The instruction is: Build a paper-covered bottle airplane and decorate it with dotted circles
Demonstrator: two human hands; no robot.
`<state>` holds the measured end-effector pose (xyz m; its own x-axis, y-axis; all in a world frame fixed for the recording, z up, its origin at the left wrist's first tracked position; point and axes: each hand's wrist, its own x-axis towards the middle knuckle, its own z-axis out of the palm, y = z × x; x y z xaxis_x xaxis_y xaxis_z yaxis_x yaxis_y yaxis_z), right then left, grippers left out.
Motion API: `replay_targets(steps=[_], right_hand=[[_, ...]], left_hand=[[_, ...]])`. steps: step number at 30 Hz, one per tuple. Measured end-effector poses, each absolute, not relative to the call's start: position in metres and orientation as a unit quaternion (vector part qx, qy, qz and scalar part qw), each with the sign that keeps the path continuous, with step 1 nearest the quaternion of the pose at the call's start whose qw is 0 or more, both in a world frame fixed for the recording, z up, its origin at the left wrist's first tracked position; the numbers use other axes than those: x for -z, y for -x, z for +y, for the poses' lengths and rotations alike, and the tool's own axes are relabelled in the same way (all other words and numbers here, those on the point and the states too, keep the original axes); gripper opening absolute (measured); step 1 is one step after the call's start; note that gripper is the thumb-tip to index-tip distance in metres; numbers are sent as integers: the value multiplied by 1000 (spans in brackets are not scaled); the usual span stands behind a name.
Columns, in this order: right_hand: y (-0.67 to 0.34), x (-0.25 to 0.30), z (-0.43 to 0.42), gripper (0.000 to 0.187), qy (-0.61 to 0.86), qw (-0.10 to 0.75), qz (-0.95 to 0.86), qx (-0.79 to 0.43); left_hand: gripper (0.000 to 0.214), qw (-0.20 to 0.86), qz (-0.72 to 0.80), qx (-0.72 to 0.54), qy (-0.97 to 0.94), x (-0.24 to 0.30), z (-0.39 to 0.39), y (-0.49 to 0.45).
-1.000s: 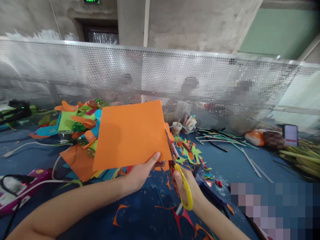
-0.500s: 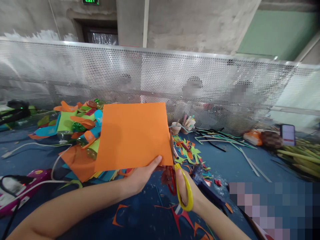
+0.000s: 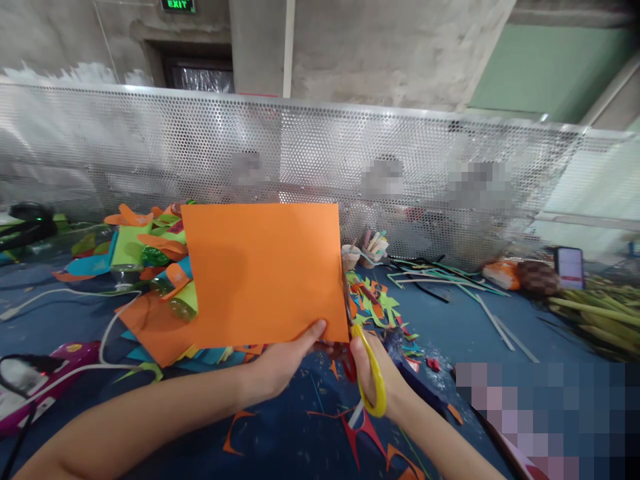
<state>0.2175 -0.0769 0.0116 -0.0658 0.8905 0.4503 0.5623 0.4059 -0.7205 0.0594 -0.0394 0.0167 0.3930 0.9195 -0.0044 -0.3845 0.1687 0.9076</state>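
Note:
My left hand (image 3: pixel 293 357) grips a sheet of orange paper (image 3: pixel 265 273) by its lower right part, thumb on the near face and the other fingers hidden behind. The sheet stands nearly upright in front of me. In my right hand (image 3: pixel 373 373) are scissors (image 3: pixel 377 387) with yellow handle loops, the thumb through one of them. Their blades point up along the sheet's right edge. Whether the blades are touching the paper there I cannot tell. Beyond them lies a heap of coloured paper scraps (image 3: pixel 373 297).
Paper-and-bottle crafts (image 3: pixel 127 250) pile up at left, near a purple power strip (image 3: pixel 50 380) with cables. Cups of chalk-like sticks (image 3: pixel 375 247) stand behind the scraps. A phone (image 3: pixel 569 268) leans at right beside green stalks (image 3: pixel 600 313). A perforated metal screen (image 3: pixel 310 147) closes off the back.
The orange sheet has turned to face me more squarely, its left edge shifting left. My right hand and the scissors stay at its right edge. The view has shifted slightly.

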Motion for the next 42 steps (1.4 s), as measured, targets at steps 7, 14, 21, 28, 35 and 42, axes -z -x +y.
replay_targets(steps=[7,14,21,28,35,42], right_hand=[[-215,-11,-74,54,552,450,-656,-249],[-217,-8,-71,59,556,439,-657,-257],[-218,-6,-72,60,558,433,-661,-255],[-217,-11,-73,59,561,435,-662,-239],[-216,-12,-72,57,566,443,-656,-231],[-216,-12,-71,56,565,451,-651,-232]], left_hand=[[35,727,279,-459,-428,-17,-42,-59],[35,744,265,-448,-418,-22,-45,-59],[35,741,257,-443,-433,-20,-45,-59],[37,741,265,-437,-436,-20,-45,-59],[35,747,259,-444,-422,-21,-46,-60],[34,740,217,-424,-476,-16,-42,-58]])
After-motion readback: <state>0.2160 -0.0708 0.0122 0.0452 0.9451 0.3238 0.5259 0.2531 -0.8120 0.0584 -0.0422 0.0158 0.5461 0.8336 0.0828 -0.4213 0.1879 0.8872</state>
